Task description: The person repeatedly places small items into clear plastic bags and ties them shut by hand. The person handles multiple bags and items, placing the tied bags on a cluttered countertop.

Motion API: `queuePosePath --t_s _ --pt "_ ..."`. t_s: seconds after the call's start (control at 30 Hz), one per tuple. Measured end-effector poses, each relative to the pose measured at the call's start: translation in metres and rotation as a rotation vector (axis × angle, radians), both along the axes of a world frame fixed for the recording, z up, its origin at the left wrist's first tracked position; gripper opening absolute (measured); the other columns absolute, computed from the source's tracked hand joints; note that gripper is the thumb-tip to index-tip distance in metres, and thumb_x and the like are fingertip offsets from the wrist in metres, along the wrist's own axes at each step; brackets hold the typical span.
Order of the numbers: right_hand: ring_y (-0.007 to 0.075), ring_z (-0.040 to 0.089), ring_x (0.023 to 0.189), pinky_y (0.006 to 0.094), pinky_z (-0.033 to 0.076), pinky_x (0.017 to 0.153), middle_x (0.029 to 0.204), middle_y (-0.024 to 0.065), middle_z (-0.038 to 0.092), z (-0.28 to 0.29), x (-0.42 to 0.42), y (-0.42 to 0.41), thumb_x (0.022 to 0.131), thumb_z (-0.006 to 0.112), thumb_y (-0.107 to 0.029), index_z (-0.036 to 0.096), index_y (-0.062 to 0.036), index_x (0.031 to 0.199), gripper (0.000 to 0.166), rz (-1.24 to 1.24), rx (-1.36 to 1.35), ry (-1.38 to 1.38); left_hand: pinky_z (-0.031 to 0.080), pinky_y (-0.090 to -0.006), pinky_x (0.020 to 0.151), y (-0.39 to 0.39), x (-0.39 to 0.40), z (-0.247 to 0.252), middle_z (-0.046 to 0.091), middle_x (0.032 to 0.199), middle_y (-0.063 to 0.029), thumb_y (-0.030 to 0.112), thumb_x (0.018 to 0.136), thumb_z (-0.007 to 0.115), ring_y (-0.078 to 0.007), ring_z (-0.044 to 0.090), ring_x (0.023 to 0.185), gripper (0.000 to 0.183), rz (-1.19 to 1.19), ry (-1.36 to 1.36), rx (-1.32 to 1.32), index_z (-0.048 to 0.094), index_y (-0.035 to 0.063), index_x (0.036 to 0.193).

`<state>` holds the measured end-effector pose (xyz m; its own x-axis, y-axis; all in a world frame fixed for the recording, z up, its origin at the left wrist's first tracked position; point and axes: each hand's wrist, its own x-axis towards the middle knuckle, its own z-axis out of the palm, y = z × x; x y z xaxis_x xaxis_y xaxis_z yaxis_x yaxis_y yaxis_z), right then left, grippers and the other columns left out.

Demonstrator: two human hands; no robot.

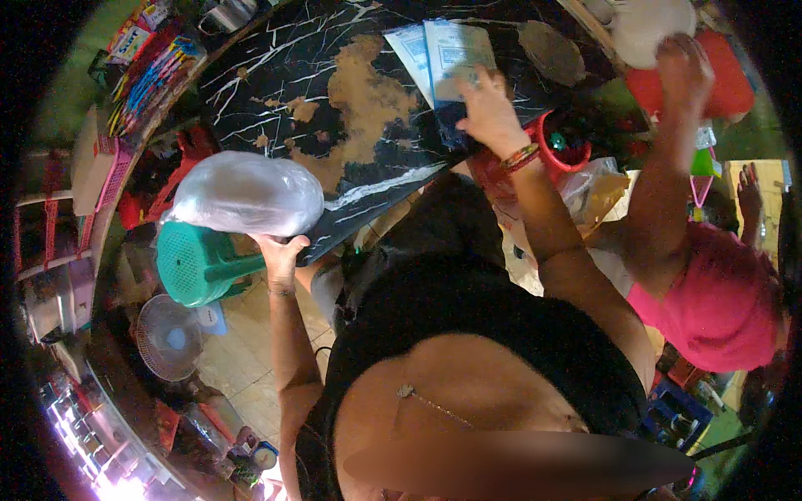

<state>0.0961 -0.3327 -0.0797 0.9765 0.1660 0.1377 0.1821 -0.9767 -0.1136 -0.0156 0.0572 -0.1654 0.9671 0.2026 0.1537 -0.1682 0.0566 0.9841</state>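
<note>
My left hand (279, 250) is under a bulging clear plastic bag (247, 193) at the left edge of the black, white-veined table (276, 56). The bag hides most of its fingers, and its contents are blurred. My right hand (492, 113), slightly blurred, rests over printed plastic packets (460, 53) near the table's right part; whether it grips one cannot be told. A second pale printed packet (407, 59) lies beside them, partly overlapped. Brown patches (366, 106) spread over the tabletop between the bag and the packets.
A co-worker in a pink shirt (714, 300) is at the right, one hand near a white round object (651, 31) above a red container (720, 75). A red bucket (567, 166) stands by my right forearm. Below the bag are a green plastic stool (194, 263) and a fan (170, 338).
</note>
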Motion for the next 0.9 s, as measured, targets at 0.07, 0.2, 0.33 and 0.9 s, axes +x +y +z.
queuePosePath --t_s 0.07,0.2,0.33,0.9 --pt "0.0429 0.029 0.123 0.0517 0.035 0.094 0.137 0.0182 0.031 -0.003 -0.003 -0.019 0.057 0.079 -0.019 0.04 -0.0199 0.13 0.083 -0.061 -0.143 0.155 0.028 -0.0375 0.102 -0.001 -0.008 0.016 0.026 0.136 -0.0132 0.03 0.055 0.086 -0.0262 0.035 0.12 0.118 -0.042 -0.021 -0.03 0.002 0.0053 0.135" --pt "0.0368 0.045 0.109 0.0481 0.042 0.082 0.122 0.0162 0.047 0.002 -0.028 -0.024 0.062 0.076 -0.02 0.053 -0.0181 0.116 0.059 -0.033 -0.051 0.086 0.035 -0.033 0.092 0.015 -0.038 0.006 0.039 0.122 -0.0128 0.021 0.073 0.074 -0.0216 0.042 0.109 0.077 0.112 0.076 0.136 0.022 0.0042 0.128" --pt "0.0313 0.061 0.072 0.0404 0.048 0.066 0.073 0.0159 0.061 -0.038 -0.004 -0.037 0.074 0.066 -0.033 0.068 -0.0073 0.076 0.026 -0.05 0.136 -0.096 0.043 -0.029 0.07 -0.005 -0.066 0.053 0.055 0.092 -0.0098 0.006 0.077 0.065 -0.0191 0.054 0.08 0.017 -0.198 -0.002 0.616 0.054 0.0029 0.089" --pt "0.0075 0.053 0.067 0.0216 0.043 0.057 0.078 -0.0025 0.059 -0.085 -0.064 0.057 0.084 0.061 -0.015 0.062 -0.0046 0.087 0.011 0.025 1.255 0.276 0.041 -0.042 0.09 -0.151 0.03 0.047 0.051 0.109 -0.0114 0.006 0.073 0.063 -0.0296 0.051 0.102 0.033 -0.373 -0.494 1.101 0.055 0.0058 0.105"
